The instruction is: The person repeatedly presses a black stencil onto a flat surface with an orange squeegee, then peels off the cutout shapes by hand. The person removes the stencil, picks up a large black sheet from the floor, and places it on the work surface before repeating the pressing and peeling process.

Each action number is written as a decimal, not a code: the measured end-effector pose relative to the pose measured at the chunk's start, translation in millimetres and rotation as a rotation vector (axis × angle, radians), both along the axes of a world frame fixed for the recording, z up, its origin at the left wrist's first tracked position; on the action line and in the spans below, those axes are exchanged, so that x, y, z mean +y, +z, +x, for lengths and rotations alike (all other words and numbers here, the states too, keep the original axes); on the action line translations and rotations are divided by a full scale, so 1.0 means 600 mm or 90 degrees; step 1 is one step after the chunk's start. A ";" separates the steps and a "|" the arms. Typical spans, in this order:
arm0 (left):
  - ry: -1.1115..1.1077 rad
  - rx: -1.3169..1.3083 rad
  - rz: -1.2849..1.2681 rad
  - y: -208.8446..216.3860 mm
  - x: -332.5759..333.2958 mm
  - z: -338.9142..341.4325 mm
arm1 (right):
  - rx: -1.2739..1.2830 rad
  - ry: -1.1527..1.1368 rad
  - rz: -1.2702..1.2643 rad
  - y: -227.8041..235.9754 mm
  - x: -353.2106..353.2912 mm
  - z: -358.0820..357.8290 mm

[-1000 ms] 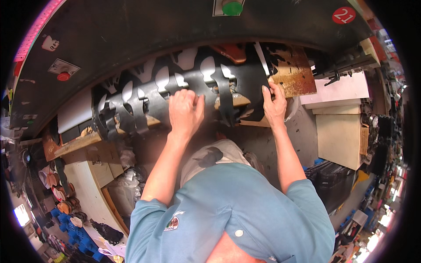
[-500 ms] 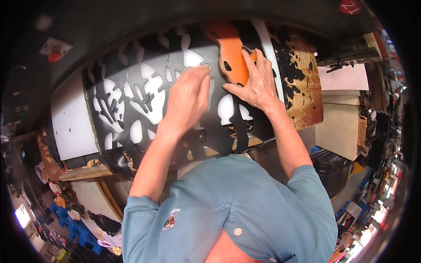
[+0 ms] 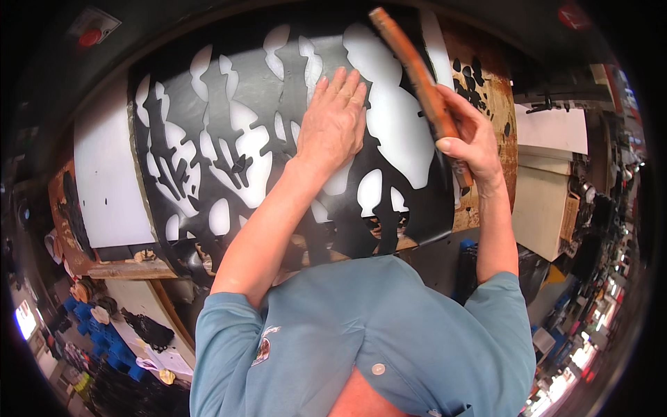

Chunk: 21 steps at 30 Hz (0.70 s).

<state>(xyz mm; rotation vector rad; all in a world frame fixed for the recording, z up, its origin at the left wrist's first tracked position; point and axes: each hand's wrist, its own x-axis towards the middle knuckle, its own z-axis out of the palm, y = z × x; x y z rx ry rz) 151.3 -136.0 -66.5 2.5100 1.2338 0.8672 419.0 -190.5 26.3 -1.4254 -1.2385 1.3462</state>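
My right hand (image 3: 476,135) grips an orange cutting die (image 3: 411,66), raised off the work and turned on edge so its narrow side shows. Thumb and fingers pinch it near its lower end. Below and left of it, a black sheet (image 3: 233,62) of leather-like material has many curved cut-outs that show white underneath. The largest opening (image 3: 401,132) lies just left of the die. My left hand (image 3: 335,115) rests flat on the sheet's middle, fingers stretched out, holding nothing.
A white board (image 3: 108,181) sticks out left of the sheet. Right of it is a worn brown board (image 3: 479,90) with black scraps. A dark machine part with a red button (image 3: 90,37) spans the far side. A black bag (image 3: 531,260) sits at lower right.
My right hand has lifted the die off the sheet and tipped it on edge, baring a large cut-out. My left hand has moved right and flattened onto the sheet.
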 end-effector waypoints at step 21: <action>-0.012 -0.590 -0.729 0.086 -0.130 0.049 | 0.258 -0.164 -0.042 -0.018 -0.037 -0.071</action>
